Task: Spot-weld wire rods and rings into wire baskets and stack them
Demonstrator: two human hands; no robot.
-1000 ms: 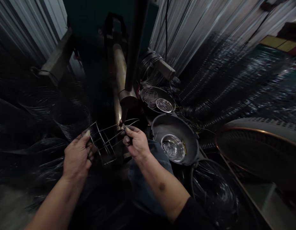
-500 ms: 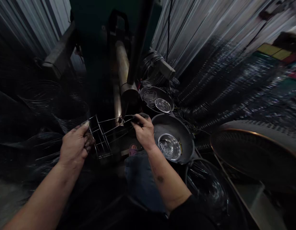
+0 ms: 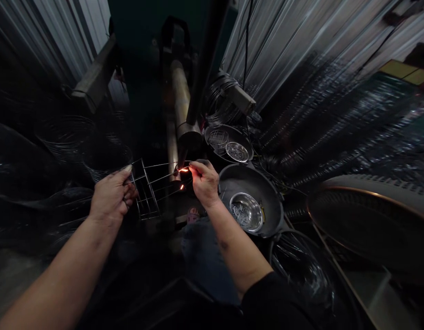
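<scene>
Head view: corrugated metal walls (image 3: 301, 46) on both sides, a brass-coloured pipe (image 3: 180, 101) straight ahead, coiled wire (image 3: 219, 101) just beside it. Nearby, a grey pan (image 3: 249, 176) holding a steel bowl (image 3: 242, 211) of wire pieces (image 3: 241, 215). A wire frame (image 3: 146, 190) clamped in the left hand's (image 3: 112, 199) closed grip, held out in front of the pipe; the right hand's (image 3: 205, 183) grip pinching a thin wire (image 3: 171, 174) against the frame, sparks (image 3: 183, 170) at the join.

wire frame (image 3: 145, 190): left end hidden in left hand (image 3: 112, 197) | right hand (image 3: 204, 182): fingers cover what they pinch | spark (image 3: 183, 170) — joint behind it too small to tell | steel bowl (image 3: 246, 211): contents too small to name | stacked wire mesh (image 3: 335, 123) — blurred
</scene>
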